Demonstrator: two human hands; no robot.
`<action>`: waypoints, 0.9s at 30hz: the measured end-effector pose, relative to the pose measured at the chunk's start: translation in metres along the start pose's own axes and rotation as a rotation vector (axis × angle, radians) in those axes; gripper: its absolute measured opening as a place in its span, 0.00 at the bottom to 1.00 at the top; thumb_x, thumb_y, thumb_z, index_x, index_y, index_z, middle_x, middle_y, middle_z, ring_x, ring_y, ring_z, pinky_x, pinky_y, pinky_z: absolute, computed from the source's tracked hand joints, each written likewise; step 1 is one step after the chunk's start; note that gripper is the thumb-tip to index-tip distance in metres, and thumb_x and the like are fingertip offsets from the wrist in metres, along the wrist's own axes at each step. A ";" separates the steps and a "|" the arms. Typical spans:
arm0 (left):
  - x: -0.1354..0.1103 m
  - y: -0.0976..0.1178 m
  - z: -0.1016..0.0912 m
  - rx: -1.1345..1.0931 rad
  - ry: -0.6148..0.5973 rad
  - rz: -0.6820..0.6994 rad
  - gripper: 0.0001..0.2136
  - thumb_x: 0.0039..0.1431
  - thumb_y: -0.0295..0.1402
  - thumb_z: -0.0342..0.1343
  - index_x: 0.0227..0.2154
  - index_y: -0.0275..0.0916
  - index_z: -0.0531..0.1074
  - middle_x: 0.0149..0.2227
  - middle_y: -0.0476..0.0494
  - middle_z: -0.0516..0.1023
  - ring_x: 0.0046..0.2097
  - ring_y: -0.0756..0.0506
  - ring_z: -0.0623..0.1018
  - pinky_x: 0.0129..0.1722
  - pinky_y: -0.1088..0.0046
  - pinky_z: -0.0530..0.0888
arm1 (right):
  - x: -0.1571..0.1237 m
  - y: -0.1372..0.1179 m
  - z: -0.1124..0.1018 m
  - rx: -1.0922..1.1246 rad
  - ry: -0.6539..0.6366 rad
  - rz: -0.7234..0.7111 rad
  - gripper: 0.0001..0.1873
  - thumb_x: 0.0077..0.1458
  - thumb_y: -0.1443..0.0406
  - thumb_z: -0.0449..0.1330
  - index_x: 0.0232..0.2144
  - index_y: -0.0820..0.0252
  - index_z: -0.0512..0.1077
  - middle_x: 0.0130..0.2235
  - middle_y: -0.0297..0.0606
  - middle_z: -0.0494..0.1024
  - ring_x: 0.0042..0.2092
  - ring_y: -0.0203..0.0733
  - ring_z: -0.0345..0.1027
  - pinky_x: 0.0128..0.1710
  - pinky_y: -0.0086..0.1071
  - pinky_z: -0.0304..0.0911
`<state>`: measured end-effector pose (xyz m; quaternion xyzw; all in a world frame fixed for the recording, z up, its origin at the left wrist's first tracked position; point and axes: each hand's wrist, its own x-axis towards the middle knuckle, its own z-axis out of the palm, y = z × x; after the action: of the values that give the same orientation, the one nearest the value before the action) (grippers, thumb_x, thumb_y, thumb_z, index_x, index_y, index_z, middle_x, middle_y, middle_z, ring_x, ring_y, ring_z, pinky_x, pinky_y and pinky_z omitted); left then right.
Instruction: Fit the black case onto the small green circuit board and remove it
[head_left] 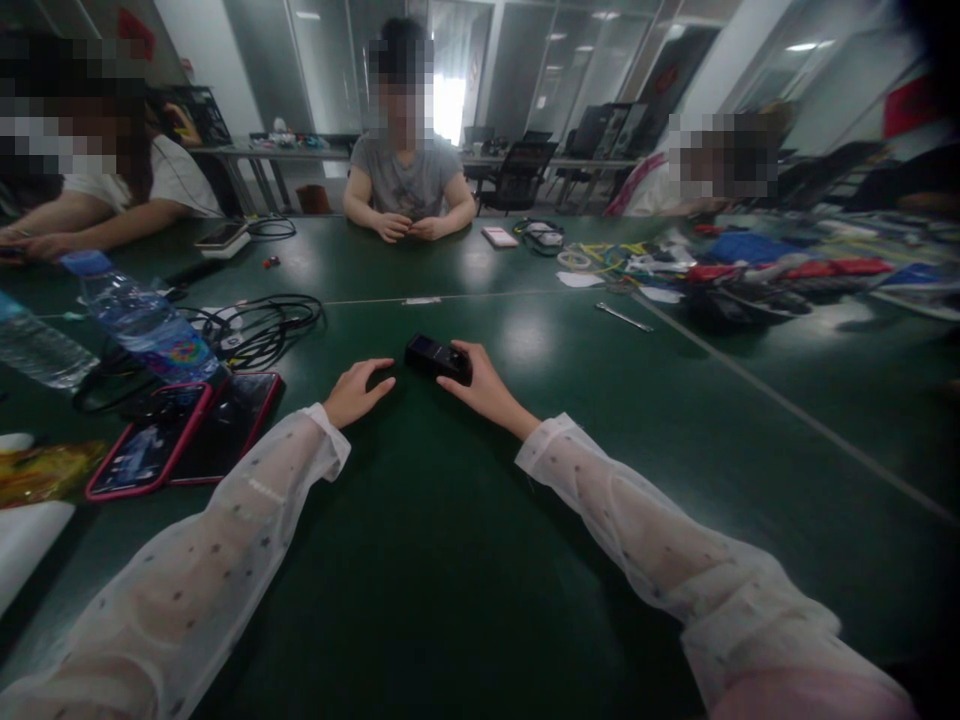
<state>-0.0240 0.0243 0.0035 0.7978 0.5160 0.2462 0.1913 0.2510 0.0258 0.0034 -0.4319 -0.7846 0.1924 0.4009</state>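
Observation:
A small black box-shaped device (427, 353) lies on the dark green tabletop (450, 560), in front of me. My right hand (484, 388) grips its right end, thumb on the near side and fingers over the far side. Just left of the device is my left hand (358, 392), with thumb and fingers apart and nothing between them. A small gap separates its fingertips from the device. Sheer white sleeves with dark stars cover both my forearms. What exactly the black device is, I cannot make out.
Left of my left arm lie two phones in pink-red cases (150, 440), a water bottle (142, 315) and coiled black cables (259, 330). A wrench-like metal tool (624, 317) and a heap of cables and bags (780, 265) lie to the right. A person (409, 180) sits opposite.

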 end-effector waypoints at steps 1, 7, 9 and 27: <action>0.000 -0.001 0.001 0.011 0.001 0.006 0.21 0.66 0.44 0.49 0.58 0.41 0.65 0.59 0.40 0.70 0.61 0.39 0.67 0.60 0.55 0.65 | -0.001 -0.002 0.000 -0.031 -0.022 -0.031 0.34 0.54 0.59 0.63 0.60 0.58 0.57 0.56 0.49 0.65 0.57 0.52 0.64 0.57 0.50 0.64; -0.001 0.000 0.000 0.053 -0.015 0.003 0.23 0.66 0.44 0.48 0.59 0.39 0.64 0.60 0.38 0.69 0.62 0.39 0.67 0.59 0.54 0.65 | -0.003 -0.007 -0.001 -0.160 -0.071 -0.096 0.34 0.57 0.64 0.59 0.63 0.58 0.54 0.56 0.48 0.67 0.56 0.52 0.65 0.57 0.51 0.65; -0.002 0.001 0.000 0.073 -0.024 0.010 0.23 0.66 0.44 0.48 0.59 0.39 0.64 0.60 0.37 0.69 0.61 0.38 0.67 0.59 0.53 0.65 | -0.004 -0.009 -0.001 -0.184 -0.066 -0.111 0.34 0.58 0.63 0.59 0.64 0.59 0.54 0.55 0.48 0.67 0.55 0.52 0.66 0.56 0.50 0.66; -0.008 0.012 0.007 0.340 -0.019 0.180 0.19 0.70 0.38 0.44 0.59 0.38 0.63 0.61 0.37 0.66 0.62 0.38 0.65 0.59 0.54 0.64 | 0.010 0.045 -0.035 -0.341 0.478 0.114 0.32 0.58 0.60 0.57 0.62 0.63 0.57 0.55 0.52 0.68 0.56 0.54 0.65 0.55 0.51 0.65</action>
<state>-0.0143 0.0116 0.0027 0.8639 0.4748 0.1640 0.0362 0.2997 0.0574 -0.0003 -0.5696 -0.6632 -0.0269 0.4847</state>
